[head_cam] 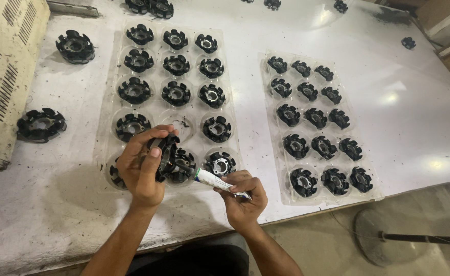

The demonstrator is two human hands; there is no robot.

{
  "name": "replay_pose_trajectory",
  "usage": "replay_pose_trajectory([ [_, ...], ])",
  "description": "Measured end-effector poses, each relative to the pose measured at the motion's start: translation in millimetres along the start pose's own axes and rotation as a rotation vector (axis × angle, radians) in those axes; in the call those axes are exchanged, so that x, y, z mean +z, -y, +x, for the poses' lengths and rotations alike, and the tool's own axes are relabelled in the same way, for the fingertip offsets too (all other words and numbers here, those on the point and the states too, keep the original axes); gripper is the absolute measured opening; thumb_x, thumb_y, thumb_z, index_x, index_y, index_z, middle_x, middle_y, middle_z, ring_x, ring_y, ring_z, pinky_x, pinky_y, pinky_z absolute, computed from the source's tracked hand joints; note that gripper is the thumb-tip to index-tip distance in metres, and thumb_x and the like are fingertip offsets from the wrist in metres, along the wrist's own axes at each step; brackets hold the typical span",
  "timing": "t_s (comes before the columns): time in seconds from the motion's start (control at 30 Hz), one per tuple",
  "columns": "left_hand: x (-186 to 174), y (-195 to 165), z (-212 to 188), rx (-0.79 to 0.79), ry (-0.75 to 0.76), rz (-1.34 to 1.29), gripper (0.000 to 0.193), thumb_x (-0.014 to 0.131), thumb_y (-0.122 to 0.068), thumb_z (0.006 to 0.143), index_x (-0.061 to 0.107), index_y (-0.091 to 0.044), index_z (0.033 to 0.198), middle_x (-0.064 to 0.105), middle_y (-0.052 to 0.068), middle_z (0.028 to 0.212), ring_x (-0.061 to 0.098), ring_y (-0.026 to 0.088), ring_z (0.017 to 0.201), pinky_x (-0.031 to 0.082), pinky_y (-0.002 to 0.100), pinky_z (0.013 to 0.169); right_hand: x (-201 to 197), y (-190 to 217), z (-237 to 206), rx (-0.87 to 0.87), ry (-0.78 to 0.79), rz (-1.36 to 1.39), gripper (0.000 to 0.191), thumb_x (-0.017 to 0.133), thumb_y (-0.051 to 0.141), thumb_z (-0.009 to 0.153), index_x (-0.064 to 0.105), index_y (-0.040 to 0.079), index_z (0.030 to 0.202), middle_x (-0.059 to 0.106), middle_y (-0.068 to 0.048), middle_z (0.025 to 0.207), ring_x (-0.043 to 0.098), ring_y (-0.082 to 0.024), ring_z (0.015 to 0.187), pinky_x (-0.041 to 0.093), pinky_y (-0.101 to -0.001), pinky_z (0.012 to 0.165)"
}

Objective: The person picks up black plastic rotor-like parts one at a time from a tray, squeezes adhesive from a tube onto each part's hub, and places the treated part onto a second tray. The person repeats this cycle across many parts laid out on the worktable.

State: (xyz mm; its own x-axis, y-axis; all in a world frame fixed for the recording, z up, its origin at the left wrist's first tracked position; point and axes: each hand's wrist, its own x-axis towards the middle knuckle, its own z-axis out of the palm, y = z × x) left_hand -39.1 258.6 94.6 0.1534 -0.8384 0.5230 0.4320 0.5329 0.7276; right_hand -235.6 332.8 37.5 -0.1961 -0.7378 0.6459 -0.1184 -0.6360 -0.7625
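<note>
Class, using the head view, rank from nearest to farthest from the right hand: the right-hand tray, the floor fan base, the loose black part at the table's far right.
1. Right-hand tray, just right of the right hand.
2. Floor fan base, lower right.
3. Loose black part, far upper right.

Bright overhead light glares off the white table (398, 97).

Bare table (414, 102) right of trays (319, 125)

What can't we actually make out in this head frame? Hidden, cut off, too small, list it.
- Head view: the tube tip and where it meets the black part; the left hand covers it.
- Tray pockets under the left hand: hidden, contents unclear.
- Tube's rear end: buried in the right hand.
- Cream box: cut off by the left edge.
- Parts at the top edge: cropped.
</note>
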Motion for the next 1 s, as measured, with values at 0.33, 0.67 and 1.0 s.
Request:
replay_pose_trajectory([
  [0.33, -6, 1, -7, -0.005, 0.131, 0.037, 0.026, 0.059, -0.006, 0.1, 0.061, 0.008, 0.122, 0.066, 0.023, 0.129, 0.065, 0.024, 0.122, 0.05, 0.037, 0.113, 2, 2, 10, -0.103, 0.054, -0.125, 0.04, 0.079, -0.019, 0.078, 0.051, 0.006, 0.092, 0.071, -0.016, 0.094, 0.071, -0.02, 0.088, 0.059, -0.0307, 0.078],
  [0.67, -4, 5, -9, -0.017, 0.149, -0.031, 0.026, 0.059, -0.009, 0.1, 0.062, 0.007, 0.121, 0.068, 0.025, 0.125, 0.066, 0.026, 0.124, 0.051, 0.043, 0.118, -7, 18, 22, -0.179, 0.111, -0.214, 0.035, 0.082, -0.015, 0.075, 0.054, 0.006, 0.081, 0.071, -0.012, 0.086, 0.073, -0.019, 0.084, 0.062, -0.0292, 0.071],
  [1.0, -5, 7, -11, -0.058, 0.102, -0.047, 0.028, 0.059, -0.014, 0.101, 0.061, 0.007, 0.12, 0.067, 0.026, 0.126, 0.067, 0.028, 0.122, 0.051, 0.044, 0.117, -5, 16, 19, -0.204, 0.093, -0.24, 0.036, 0.08, -0.016, 0.073, 0.054, 0.006, 0.08, 0.072, -0.012, 0.085, 0.072, -0.018, 0.08, 0.059, -0.0294, 0.067],
])
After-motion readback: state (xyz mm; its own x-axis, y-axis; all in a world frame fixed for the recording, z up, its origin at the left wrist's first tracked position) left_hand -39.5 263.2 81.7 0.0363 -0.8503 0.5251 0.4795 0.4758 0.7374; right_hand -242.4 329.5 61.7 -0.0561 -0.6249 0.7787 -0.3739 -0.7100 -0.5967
